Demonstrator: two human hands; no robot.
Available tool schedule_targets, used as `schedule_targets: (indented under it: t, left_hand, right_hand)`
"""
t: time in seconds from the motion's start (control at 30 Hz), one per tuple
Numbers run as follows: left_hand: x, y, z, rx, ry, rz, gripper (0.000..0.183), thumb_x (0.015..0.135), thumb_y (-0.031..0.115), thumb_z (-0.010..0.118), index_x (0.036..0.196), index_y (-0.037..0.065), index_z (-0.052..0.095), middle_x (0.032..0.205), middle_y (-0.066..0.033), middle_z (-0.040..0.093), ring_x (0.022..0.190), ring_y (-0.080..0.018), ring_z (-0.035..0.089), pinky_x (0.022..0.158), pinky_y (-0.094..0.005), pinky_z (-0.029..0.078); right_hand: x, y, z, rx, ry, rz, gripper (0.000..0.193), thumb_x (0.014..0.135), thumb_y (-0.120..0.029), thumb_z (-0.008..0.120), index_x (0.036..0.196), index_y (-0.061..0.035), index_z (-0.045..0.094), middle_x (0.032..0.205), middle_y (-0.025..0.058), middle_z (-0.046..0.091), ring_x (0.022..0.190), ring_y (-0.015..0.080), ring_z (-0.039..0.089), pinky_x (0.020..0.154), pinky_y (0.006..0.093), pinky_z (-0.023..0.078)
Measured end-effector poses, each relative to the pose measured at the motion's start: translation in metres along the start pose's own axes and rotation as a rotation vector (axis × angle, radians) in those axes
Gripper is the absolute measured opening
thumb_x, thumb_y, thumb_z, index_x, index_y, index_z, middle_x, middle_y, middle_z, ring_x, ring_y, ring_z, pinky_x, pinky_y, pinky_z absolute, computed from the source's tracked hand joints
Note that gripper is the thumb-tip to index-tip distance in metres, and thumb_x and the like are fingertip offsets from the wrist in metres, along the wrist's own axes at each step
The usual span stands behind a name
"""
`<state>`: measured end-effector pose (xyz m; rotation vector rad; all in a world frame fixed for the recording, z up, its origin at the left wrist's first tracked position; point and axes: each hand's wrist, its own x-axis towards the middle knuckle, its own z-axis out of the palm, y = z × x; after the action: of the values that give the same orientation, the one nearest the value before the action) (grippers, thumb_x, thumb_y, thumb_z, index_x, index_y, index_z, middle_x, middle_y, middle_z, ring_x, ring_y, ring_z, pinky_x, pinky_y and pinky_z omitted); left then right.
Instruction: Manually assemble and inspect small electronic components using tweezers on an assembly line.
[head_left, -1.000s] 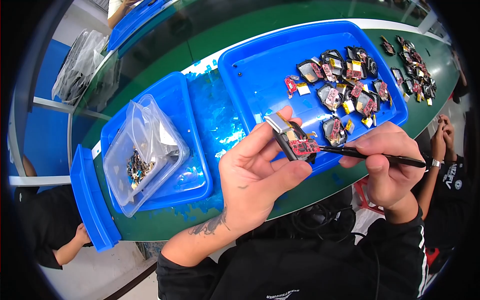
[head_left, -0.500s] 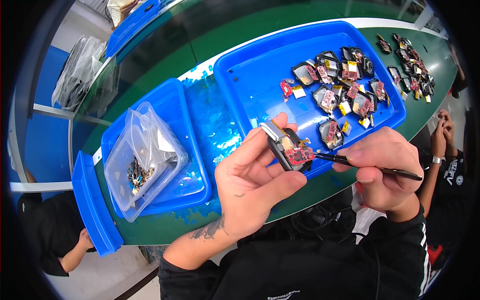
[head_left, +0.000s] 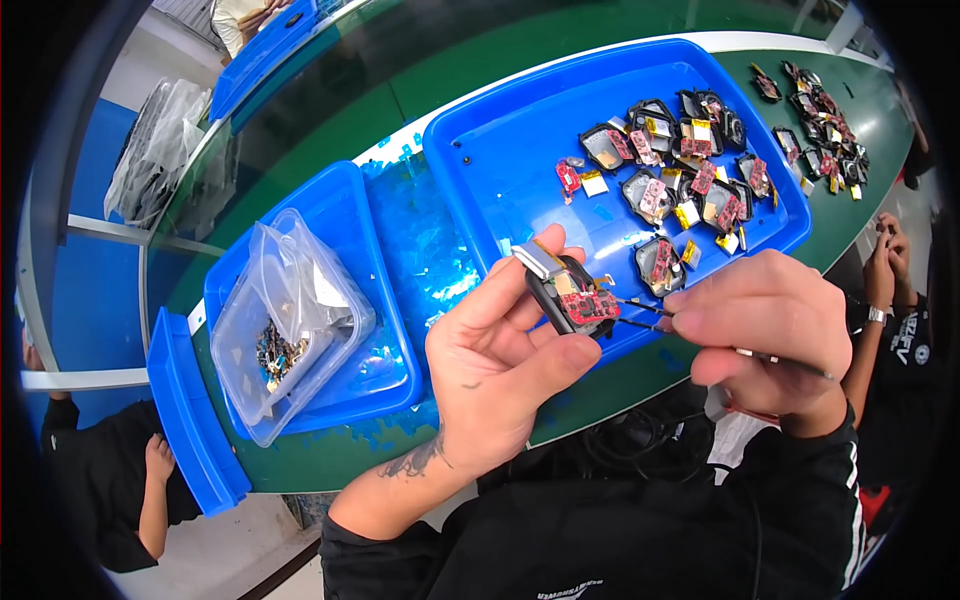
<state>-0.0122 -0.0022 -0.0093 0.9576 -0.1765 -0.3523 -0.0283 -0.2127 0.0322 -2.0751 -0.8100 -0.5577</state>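
Note:
My left hand (head_left: pixel 480 385) is closed round a black device case (head_left: pixel 549 303), tilted with its inside showing. On the case sits a red circuit board (head_left: pixel 588 307), and a silver battery-like block (head_left: pixel 538 260) stands up at its far left edge. My right hand (head_left: pixel 770 325) grips dark tweezers (head_left: pixel 800 367). Their two tips are apart, close to the board's right side; whether they touch it I cannot tell. Beyond my hands, a large blue tray (head_left: pixel 470 205) holds several opened black cases (head_left: pixel 603 147) with red boards and yellow-silver batteries.
A clear plastic tub (head_left: pixel 228 372) of small parts stands in a smaller blue tray (head_left: pixel 408 378) at left. Blue film scraps (head_left: pixel 420 250) lie between the trays. More opened cases (head_left: pixel 825 120) lie far right on the green table (head_left: pixel 850 215). Other people sit at both sides.
The tweezers' tips have spread apart and drawn slightly right of the board. My left hand and the case have shifted slightly left. The left co-worker's arm has moved.

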Motion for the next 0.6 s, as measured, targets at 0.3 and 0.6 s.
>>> schedule_targets:
  t: [0.3,0.6]
  left_hand:
    - [-0.001,0.001,-0.001,-0.015,-0.035,0.036,0.07,0.074,-0.015,0.068,0.136,-0.011,0.036,0.132,-0.0189,0.047,0.117,-0.0222,0.052,0.099,-0.0368,0.045]
    - [-0.003,-0.004,0.003,0.151,0.102,0.111,0.085,0.074,0.029,0.081,0.136,-0.01,0.037,0.128,-0.0202,0.052,0.106,-0.0254,0.061,0.094,-0.0387,0.05]
  right_hand:
    - [-0.006,0.003,0.005,0.048,0.039,0.034,0.03,0.085,-0.03,0.069,0.089,-0.0003,0.066,0.082,0.0146,0.066,0.069,0.021,0.066,0.06,0.0276,0.053]
    - [-0.012,-0.005,0.008,0.024,0.088,0.072,0.031,0.088,-0.03,0.065,0.09,0.0013,0.065,0.084,0.0166,0.065,0.071,0.0212,0.066,0.06,0.0289,0.056]
